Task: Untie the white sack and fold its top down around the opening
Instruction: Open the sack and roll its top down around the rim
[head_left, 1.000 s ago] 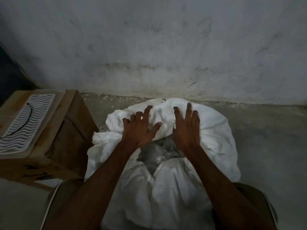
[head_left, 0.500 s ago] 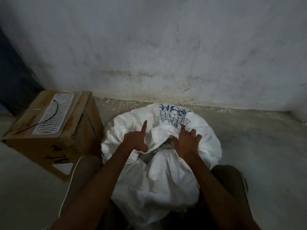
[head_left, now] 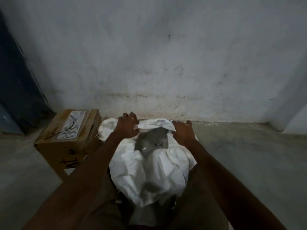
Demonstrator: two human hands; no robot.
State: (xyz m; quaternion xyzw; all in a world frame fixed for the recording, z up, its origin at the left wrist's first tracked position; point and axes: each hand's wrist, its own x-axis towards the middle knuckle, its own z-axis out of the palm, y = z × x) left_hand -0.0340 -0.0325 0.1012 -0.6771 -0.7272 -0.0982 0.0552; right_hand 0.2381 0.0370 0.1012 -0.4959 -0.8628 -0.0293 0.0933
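- Rolling the top of the white sack (head_left: 156, 165) down is the step in hand, as I judge it: its mouth is already open, and a grey, shiny filling or liner (head_left: 152, 141) shows in the gap. I see no tie on it.
- The sack stands on the floor (head_left: 249, 163) between the person's knees, close to the wall (head_left: 166, 63) on the far side.
- The left hand (head_left: 127, 128) rests on the far left part of the rim, fingers (head_left: 131, 116) spread and curled over the cloth; the thumb seems to press a fold, though I cannot tell if it truly pinches.
- The right hand (head_left: 183, 132) lies on the far right part of the rim, fingers spread and bent, pushing the cloth outward.
- To do it well, I would turn both sides down together and evenly, keeping the fold outside the sack so the cloth does not drop back over the opening.
- The near edge looks bunched and unfolded; it likely needs the same treatment next.
- A cardboard box (head_left: 69, 140) sits just left of the sack; the cuff on that side may crowd against it.
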